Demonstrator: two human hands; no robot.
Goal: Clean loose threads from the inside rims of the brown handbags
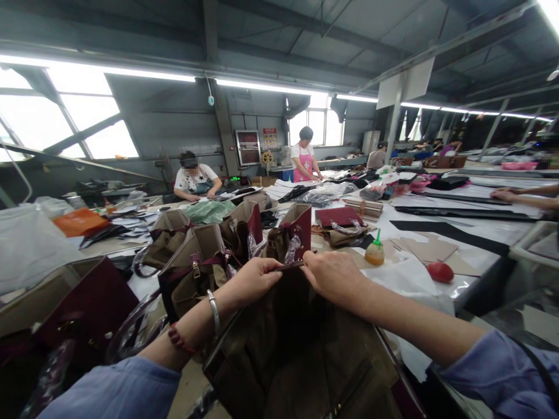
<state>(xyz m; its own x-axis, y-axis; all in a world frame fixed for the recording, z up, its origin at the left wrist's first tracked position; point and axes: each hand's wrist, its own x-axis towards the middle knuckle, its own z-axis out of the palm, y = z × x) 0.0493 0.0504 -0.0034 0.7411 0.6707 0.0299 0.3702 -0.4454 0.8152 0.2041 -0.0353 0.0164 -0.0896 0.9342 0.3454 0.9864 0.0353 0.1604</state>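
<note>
Directly before me a large handbag (301, 355) gapes upward, showing its dark brown lining and a zip inside. My left hand (257, 279) pinches the bag's far top edge, thumb and fingers closed on it. Close by on the right, my right hand (334, 279) grips the same edge with its fingers curled. A short dark strip of the rim (290, 266) stretches between the two hands. The bag's outer face and handles are mostly hidden from me.
Several maroon and tan handbags (192, 256) stand on the left and ahead. A glue bottle (375, 251) with a green nozzle and a red rounded object (439, 272) lie right. Co-workers sit or stand beyond, one in a pink apron (303, 166); another person's hands (506, 195) are far right.
</note>
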